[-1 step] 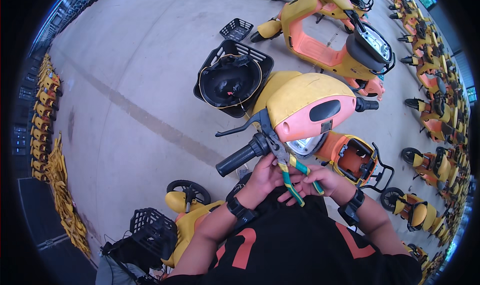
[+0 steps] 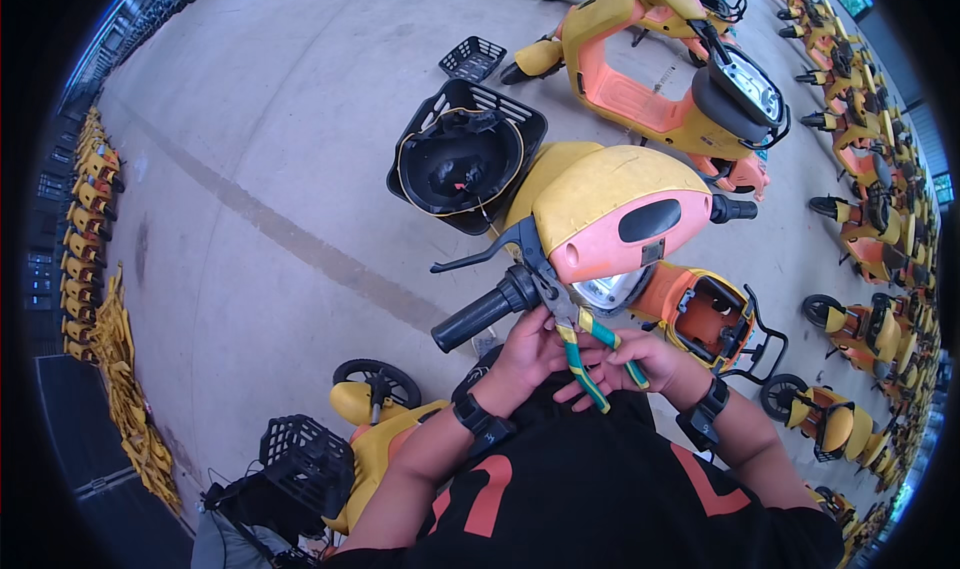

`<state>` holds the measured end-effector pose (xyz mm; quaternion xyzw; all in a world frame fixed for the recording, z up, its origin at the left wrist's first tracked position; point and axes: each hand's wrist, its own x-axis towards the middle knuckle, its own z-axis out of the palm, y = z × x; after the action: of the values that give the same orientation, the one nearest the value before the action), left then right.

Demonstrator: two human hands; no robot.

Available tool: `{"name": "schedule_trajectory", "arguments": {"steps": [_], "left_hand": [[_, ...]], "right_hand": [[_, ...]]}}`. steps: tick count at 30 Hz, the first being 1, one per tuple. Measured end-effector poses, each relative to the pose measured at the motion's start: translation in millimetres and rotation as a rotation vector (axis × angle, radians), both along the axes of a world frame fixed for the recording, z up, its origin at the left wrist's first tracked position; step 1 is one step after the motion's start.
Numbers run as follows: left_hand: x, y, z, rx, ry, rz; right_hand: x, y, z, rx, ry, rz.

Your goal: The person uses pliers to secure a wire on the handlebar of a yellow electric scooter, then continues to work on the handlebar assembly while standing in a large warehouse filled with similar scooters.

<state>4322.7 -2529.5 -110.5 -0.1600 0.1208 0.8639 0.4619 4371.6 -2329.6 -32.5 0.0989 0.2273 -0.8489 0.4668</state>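
Note:
A pair of pliers with green and yellow handles points its jaws up at the left end of a yellow and pink scooter's handlebar. My right hand is closed round the handles, which are spread apart. Close beside the jaws, my left hand has its fingers curled in under the grip side; what they pinch is hidden. Just above sit the black rubber grip and brake lever. The scooter's headstock cover stands right in front of me.
A black basket with a helmet in it is at the scooter's front. Another basket lies on the floor beyond. A second scooter stands far right, a yellow one near left. Scooter rows line both sides.

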Motion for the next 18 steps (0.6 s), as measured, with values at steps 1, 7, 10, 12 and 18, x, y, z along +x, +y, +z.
{"name": "schedule_trajectory", "arguments": {"steps": [1, 7, 10, 12, 18], "left_hand": [[-0.1, -0.1, 1.0, 0.034, 0.001, 0.016], [3.1, 2.5, -15.8, -0.052, 0.093, 0.102], [1.7, 4.6, -32.7, 0.140, 0.131, 0.151], [2.1, 4.1, -39.5, 0.129, 0.130, 0.149], [3.8, -1.4, -39.6, 0.099, 0.075, 0.077]], "right_hand": [[0.5, -0.7, 2.4, -0.015, -0.026, -0.013], [8.9, -9.0, 1.6, 0.300, 0.005, -0.093], [6.8, -5.7, 3.3, 0.283, 0.025, -0.069], [4.1, -4.1, 8.1, 0.349, 0.022, -0.018], [1.4, -8.3, 18.3, 0.171, 0.088, -0.057]]}}
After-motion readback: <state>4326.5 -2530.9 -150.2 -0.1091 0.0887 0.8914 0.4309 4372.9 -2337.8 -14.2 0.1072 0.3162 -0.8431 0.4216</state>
